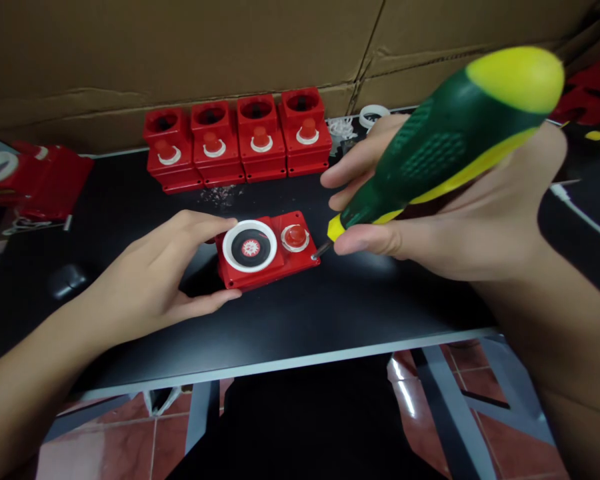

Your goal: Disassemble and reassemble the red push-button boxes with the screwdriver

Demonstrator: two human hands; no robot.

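Reaching in from lower left with left hand (155,273), forearm bare, back of hand up. Half open, index finger over the far edge, thumb against the near edge, bracketing the left end of red unit (275,251). Seen lying flat on matte black tabletop (300,320), between both hands, near the front edge.

Coming in from the right with right hand (445,200), curled partway around screwdriver (430,147). Thumb low by the yellow collar, fingers on the far side. Tilted, butt up and right, with thin metal shaft down at the unit's near right corner, on a screw.

Made of glossy red plastic, with ribbed white ring (249,246) around a dark disc, toothed red-and-white centre. Beside that, domed red button (295,236) in a white collar. On the handle: dark green dimpled grip, smooth yellow end.

Behind, lined up side by side: four red housings (261,157) with round sockets, just in front of creased brown cardboard (180,60). Nearby, scattered pale crumbs (223,195).
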